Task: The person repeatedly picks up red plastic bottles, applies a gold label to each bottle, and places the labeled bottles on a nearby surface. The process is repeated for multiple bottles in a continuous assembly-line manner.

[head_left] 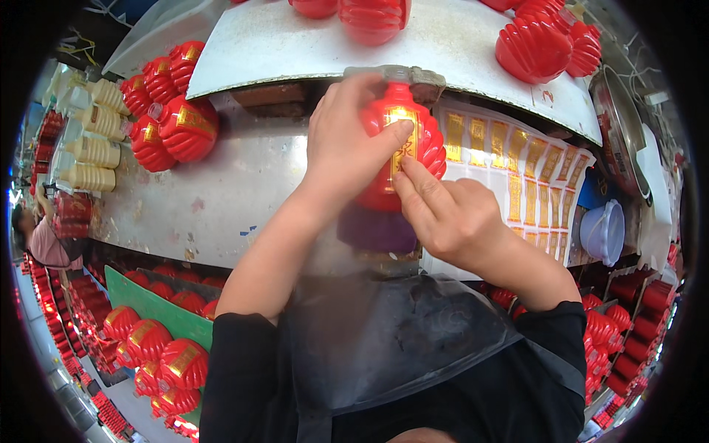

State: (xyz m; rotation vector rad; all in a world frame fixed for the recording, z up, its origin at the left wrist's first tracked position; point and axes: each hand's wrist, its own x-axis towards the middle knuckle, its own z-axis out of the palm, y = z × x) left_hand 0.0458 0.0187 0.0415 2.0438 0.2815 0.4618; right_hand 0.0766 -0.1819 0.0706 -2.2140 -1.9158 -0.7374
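A red, ribbed plastic bottle (432, 151) lies on its side in front of me, its neck pointing away against a block at the table's far edge. A gold label (393, 177) runs lengthwise along its upper face. My left hand (340, 133) wraps round the bottle's left side, its thumb lying across the label; its fingertips are blurred near the neck. From the right, my right hand (450, 210) presses its leading fingertips on the label, with the other fingers folded in. A dark purple piece (378, 230) sits under the bottle's near end.
White sheets of gold labels (528, 177) lie to the right, beside a lavender bucket (603, 232). Red bottles (188, 129) stand at the left and on the raised white board (458, 52). Cream bottles (96, 151) line the far left. A green panel (159, 303) borders more red bottles below.
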